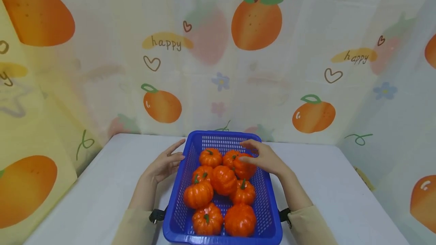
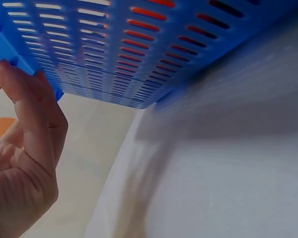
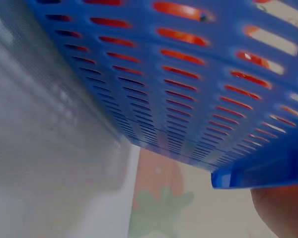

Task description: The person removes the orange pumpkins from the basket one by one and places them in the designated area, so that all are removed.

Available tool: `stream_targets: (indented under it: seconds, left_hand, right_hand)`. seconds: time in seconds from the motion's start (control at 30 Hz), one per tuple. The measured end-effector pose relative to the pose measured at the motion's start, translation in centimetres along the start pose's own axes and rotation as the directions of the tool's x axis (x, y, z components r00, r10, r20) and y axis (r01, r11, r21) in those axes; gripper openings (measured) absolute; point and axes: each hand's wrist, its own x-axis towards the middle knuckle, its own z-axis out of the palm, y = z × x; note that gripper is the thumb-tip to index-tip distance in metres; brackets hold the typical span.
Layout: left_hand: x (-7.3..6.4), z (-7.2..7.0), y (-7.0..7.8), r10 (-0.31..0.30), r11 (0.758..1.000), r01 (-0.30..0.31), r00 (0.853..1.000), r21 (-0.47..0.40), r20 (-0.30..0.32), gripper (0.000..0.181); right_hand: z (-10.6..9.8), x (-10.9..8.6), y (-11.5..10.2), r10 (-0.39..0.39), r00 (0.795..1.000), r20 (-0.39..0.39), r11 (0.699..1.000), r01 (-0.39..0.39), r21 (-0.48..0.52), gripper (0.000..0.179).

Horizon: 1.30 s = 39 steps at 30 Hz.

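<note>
A blue slotted plastic basket [image 1: 223, 240] stands on the white table and holds several small orange pumpkins [image 1: 223, 180]. At its left rim, my left hand [image 1: 165, 165] has its fingertips right against the edge, fingers loosely bent; the left wrist view shows this hand [image 2: 27, 144] beside the slotted wall. My right hand [image 1: 267, 158] reaches over the right rim, with thumb and fingers spread above a pumpkin [image 1: 246, 169] at the back right. Only a small part of this hand [image 3: 283, 210] shows below the rim in the right wrist view.
The white tabletop [image 1: 320, 184] extends on both sides of the basket. Behind it hangs a pale fruit-print cloth [image 1: 218, 86], and similar cloth [image 1: 30, 124] closes off the left side. Dark straps [image 1: 157, 216] sit around both wrists, close to the basket's walls.
</note>
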Motion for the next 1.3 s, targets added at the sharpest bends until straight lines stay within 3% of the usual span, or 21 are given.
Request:
stream_targets:
  seconds: [0.3, 0.57, 0.8, 1.1, 1.3]
  left_hand:
    - [0.2, -0.7, -1.1, 0.028, 0.999, -0.029, 1.0, -0.033, -0.011, 0.074]
    - [0.3, -0.9, -0.9, 0.034, 0.999, -0.034, 0.999, -0.02, -0.002, 0.071]
    - [0.2, -0.8, -0.9, 0.022, 0.999, -0.022, 1.0, -0.027, 0.001, 0.068]
    - [0.4, -0.4, -0.8, -0.001, 0.999, 0.0, 1.0, -0.051, -0.014, 0.067]
    - [0.4, -0.5, -0.9, -0.006, 0.999, 0.006, 1.0, -0.053, -0.001, 0.067]
  right_hand:
    - [0.7, 0.1, -0.4, -0.006, 0.993, 0.118, 0.99, 0.022, -0.136, 0.069]
    - [0.3, 0.2, -0.3, -0.009, 0.985, 0.172, 0.986, 0.037, -0.161, 0.069]
    - [0.3, 0.1, -0.1, -0.042, 0.987, 0.157, 0.976, 0.073, -0.203, 0.068]
    - [-0.1, -0.4, -0.3, -0.07, 0.992, 0.107, 0.973, 0.091, -0.214, 0.053]
    - [-0.7, -0.8, 0.1, -0.074, 0.997, 0.027, 0.987, 0.077, -0.144, 0.057]
